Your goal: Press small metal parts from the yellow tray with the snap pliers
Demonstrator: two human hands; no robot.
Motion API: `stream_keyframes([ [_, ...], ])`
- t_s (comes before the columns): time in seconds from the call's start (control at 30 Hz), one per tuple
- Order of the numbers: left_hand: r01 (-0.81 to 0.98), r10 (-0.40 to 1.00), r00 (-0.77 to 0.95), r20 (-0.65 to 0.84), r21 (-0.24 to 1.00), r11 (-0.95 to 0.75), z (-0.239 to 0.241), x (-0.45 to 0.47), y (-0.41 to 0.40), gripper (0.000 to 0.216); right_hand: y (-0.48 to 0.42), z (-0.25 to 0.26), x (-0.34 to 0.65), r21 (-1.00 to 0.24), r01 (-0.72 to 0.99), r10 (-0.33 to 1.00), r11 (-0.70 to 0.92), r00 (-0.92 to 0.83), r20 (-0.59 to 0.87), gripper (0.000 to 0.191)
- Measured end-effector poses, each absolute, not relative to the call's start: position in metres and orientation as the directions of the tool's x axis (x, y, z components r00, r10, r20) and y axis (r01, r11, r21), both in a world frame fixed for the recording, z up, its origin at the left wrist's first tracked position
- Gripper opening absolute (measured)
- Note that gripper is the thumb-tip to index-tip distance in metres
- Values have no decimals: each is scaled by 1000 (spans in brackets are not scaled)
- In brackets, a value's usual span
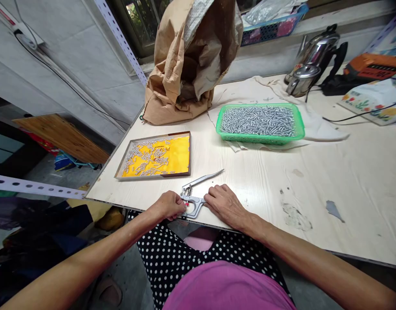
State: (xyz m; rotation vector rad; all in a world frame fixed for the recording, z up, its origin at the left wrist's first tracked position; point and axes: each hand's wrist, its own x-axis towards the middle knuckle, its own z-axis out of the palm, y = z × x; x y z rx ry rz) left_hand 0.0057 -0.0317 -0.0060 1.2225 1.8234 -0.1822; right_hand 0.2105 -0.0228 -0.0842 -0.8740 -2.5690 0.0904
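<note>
A grey metal hand press with a coil spring and a small red part lies at the table's front edge. Its long lever points away to the upper right, apart from both hands. At the press's left side, by the red part, my left hand is closed in a pinch; whatever is between the fingertips is too small to make out. My right hand rests on the table with bent fingers gripping the right end of the press frame.
Small metal pins lie scattered in a shallow yellow-bottomed box at left. A green basket full of similar metal pieces stands farther back. Behind are a large paper sack, a metal kettle and an orange-black battery.
</note>
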Motion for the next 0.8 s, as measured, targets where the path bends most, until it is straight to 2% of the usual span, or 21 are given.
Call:
stream_keyframes([
  [0.13,939,852,-55,-521,262,221,-6,9,-33,9,-21,-79,211,-216,572,610,792,-717,339,13],
  [0.2,951,873,-53,-485,243,192,-7,10,-32,10,-21,-79,211,-234,572,617,786,-714,330,12],
  [0.27,931,829,-63,-555,267,249,-7,11,-30,12,-21,-80,210,-246,570,621,784,-714,325,11],
  [0.4,819,670,-135,-730,299,490,-6,12,-28,11,-21,-85,210,-258,561,618,786,-711,337,14],
  [0.63,578,598,-206,-774,397,713,-13,9,-44,6,-22,-87,211,-323,530,620,784,-696,361,17],
  [0.8,510,630,-235,-740,457,728,-19,6,-51,5,-21,-86,211,-339,518,615,785,-712,337,18],
])
